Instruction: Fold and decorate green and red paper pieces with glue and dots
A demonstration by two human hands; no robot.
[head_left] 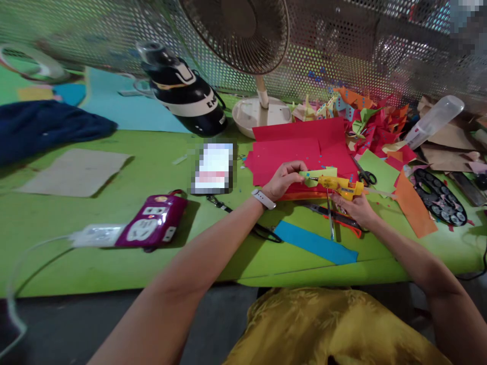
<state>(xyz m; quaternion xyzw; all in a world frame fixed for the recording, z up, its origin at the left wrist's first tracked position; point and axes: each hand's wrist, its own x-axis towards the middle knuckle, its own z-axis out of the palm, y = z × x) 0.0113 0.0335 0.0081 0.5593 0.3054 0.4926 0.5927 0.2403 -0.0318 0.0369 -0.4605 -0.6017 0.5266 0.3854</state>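
Note:
My right hand (pixel 355 207) grips a yellow hot glue gun (pixel 338 185), its nozzle pointing left. A clear glue stick (pixel 380 192) sticks out of its back. Between the fingers of my left hand (pixel 286 178) is a small light-green paper piece (pixel 311 177), and the nozzle tip is at this paper. Both hands are over the front part of a stack of red paper sheets (pixel 292 147). Below the gun lie an orange-and-black utility knife (pixel 344 219) and a blue paper strip (pixel 315 242). Whether the nozzle touches the paper, I cannot tell.
Black-handled scissors (pixel 367 176) and cut paper scraps (pixel 384 126) lie to the right, near an orange paper piece (pixel 414 205). A fan (pixel 262 109) and a black bottle (pixel 190 99) stand behind. To the left are a phone (pixel 213 167) and a purple power adapter (pixel 154 220).

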